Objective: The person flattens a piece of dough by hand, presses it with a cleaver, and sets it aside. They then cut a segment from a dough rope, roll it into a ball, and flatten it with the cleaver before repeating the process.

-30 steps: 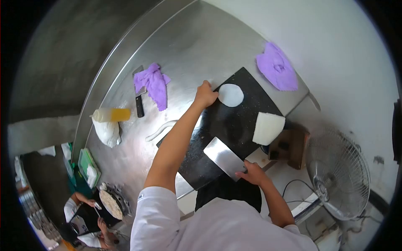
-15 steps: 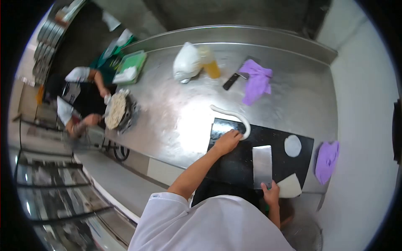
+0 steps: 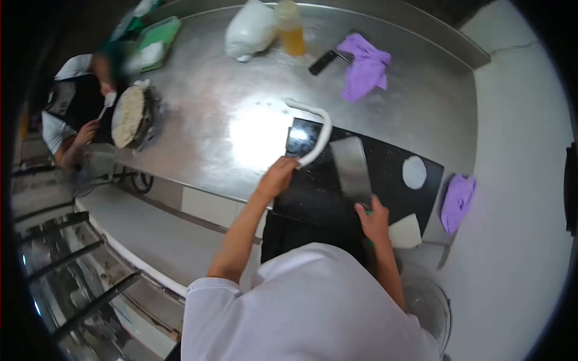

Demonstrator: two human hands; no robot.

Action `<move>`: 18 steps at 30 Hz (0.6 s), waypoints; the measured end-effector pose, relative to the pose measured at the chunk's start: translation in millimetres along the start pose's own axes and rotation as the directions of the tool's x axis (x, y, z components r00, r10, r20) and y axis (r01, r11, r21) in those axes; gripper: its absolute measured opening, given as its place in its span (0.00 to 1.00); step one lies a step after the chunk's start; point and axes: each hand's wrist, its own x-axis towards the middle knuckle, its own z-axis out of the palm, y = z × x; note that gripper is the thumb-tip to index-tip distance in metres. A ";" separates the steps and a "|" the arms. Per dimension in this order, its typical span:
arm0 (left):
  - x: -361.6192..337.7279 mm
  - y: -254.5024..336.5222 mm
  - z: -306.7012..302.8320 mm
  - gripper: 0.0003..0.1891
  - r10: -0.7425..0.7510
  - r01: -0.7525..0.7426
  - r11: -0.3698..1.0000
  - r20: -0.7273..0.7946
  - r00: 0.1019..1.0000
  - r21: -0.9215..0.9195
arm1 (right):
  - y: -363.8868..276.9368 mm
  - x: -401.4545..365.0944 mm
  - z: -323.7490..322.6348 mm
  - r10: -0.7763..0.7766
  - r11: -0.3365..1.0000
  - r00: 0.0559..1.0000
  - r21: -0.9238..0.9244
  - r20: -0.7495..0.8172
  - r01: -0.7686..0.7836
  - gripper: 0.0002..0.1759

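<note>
My left hand (image 3: 279,177) pinches the near end of a white dough rope (image 3: 327,123). From there the rope curves up over the corner of a black board (image 3: 385,165), its far end lying on the steel table. My right hand (image 3: 374,219) is closed round the handle of a cleaver (image 3: 351,168), whose broad blade points away from me over the board, just right of the rope. A flat round of dough (image 3: 414,172) rests on the board's right side. Close to my right hand, a cream-coloured flat piece (image 3: 406,231) lies at the near edge.
At the back of the steel table (image 3: 205,78) stand a white bag (image 3: 251,30) and a bottle of yellow liquid (image 3: 291,33). Purple cloths (image 3: 366,66) lie behind and right of the board. Leftward, a person works at a pan of pale food (image 3: 129,114) near a green tray (image 3: 158,45).
My left hand has drawn the rope's near end leftward and toward me. The cleaver has swung left, its blade now tilted. The whole view has shifted.
</note>
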 end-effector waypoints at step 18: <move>31.7 5.7 -25.8 0.10 0.017 -0.017 1.000 0.008 1.000 -0.017 | -87.8 -1.0 32.7 -0.022 0.937 0.992 -0.343 0.121 0.062 0.17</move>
